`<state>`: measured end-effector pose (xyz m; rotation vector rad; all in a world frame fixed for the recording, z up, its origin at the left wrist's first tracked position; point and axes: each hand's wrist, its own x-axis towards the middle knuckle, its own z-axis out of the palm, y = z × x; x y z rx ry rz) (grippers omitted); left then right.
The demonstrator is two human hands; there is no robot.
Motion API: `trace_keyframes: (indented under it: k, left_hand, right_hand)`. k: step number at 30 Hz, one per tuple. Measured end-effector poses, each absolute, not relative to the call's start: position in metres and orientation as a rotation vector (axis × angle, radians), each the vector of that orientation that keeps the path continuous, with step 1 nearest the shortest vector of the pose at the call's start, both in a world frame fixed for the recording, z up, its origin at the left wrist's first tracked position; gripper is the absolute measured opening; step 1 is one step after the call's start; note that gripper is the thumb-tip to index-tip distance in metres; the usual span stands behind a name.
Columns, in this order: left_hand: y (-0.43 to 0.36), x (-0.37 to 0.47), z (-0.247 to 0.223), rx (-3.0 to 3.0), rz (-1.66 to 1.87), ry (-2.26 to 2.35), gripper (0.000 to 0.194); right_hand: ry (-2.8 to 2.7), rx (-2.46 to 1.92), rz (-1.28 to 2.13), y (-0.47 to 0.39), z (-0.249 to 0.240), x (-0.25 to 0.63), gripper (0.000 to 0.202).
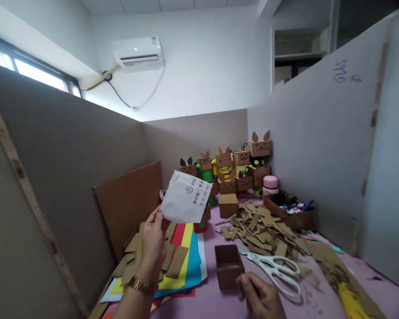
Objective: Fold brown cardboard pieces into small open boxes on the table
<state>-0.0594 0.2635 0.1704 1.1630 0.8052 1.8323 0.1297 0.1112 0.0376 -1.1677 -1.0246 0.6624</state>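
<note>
My left hand (155,235), a gold watch on its wrist, pinches a white printed paper packet (186,199) by its lower left corner and holds it up above the table. My right hand (260,296) is closed at the near right corner of a small open-topped cardboard box (229,274). Something small and greyish shows at its fingertips, too unclear to name. White-handled scissors (275,268) lie just right of the box, blades toward it.
Coloured paper sheets (193,261) with cardboard pieces (177,261) on top lie at left. Cardboard scraps (262,226) are heaped behind the scissors. Several cardboard animal figures (224,157) stand at the back. A box of pens (295,217) sits at right. Grey partitions (319,146) enclose the table.
</note>
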Motion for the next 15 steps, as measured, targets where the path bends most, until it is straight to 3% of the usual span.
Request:
trace_keyframes:
  k: [4, 6, 8, 12, 15]
  left_hand:
    - [0.213, -0.061, 0.154, 1.379, 2.012, 0.860, 0.022]
    - [0.190, -0.056, 0.135, 2.259, 2.155, 0.782, 0.025]
    - [0.172, -0.043, 0.112, 2.914, 1.931, 0.486, 0.033]
    - [0.154, -0.007, 0.076, 2.949, 2.083, 0.148, 0.039]
    - [0.149, 0.004, 0.073, 2.898, 2.198, 0.067, 0.044]
  right_hand:
    - [-0.836, -1.046, 0.794, 0.116, 0.048, 0.142, 0.051]
    - [-0.759, -0.932, 0.881, 0.114, 0.057, 0.147, 0.054]
    - [-0.688, -0.776, 0.959, 0.112, 0.065, 0.150, 0.056]
    - [-0.564, -0.640, 0.982, 0.112, 0.074, 0.154, 0.041]
    - [-0.544, -0.653, 0.998, 0.114, 0.074, 0.153, 0.032]
